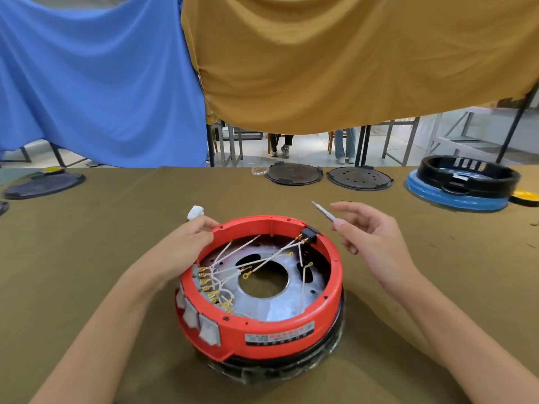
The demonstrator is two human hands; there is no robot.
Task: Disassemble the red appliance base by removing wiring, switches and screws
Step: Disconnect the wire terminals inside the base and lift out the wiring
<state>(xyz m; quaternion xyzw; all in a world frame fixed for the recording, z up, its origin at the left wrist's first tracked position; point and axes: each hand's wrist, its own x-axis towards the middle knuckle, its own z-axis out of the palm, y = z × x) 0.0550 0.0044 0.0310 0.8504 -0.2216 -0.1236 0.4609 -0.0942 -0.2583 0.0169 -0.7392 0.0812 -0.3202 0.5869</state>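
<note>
Red appliance base [280, 330] sat on the olive table [87, 243] nearest the person, white wiring [233, 258] loose inside. The left hand [180, 246] gripped its far-left rim with curled fingers; beyond its right rim, the right hand [370, 237] pinched a thin metal tool [323, 211].

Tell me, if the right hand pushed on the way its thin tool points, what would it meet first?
The right hand pinches a thin tool pointing up-left, away over the cloth-covered table, past the red base. The way looks free; possibly the dark round plate at the far edge, though depth is unclear.
</note>
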